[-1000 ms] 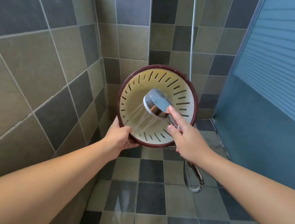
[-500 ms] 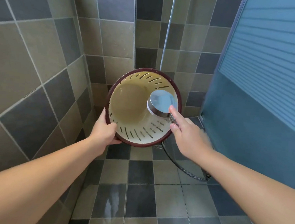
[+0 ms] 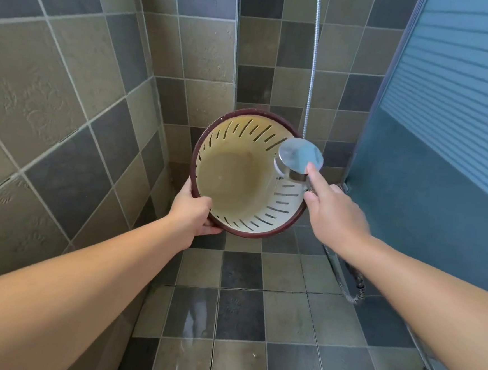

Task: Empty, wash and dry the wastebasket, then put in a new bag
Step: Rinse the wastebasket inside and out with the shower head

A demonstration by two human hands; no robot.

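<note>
**Rinse step: shower head at basket mouth**

Right hand (image 3: 334,213) clamped on the shower head (image 3: 300,157) handle, forefinger laid along it. Wastebasket (image 3: 238,172) lies just left of this grip, mouth toward the person, axis pointing away. Left hand (image 3: 192,210) grips the near-left rim. Spray not discernible.

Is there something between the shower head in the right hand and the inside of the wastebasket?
Nothing visible. The right hand holds the shower head at the right rim of the wastebasket, facing its open mouth. The left hand grips the lower left rim, clear of it.
</note>
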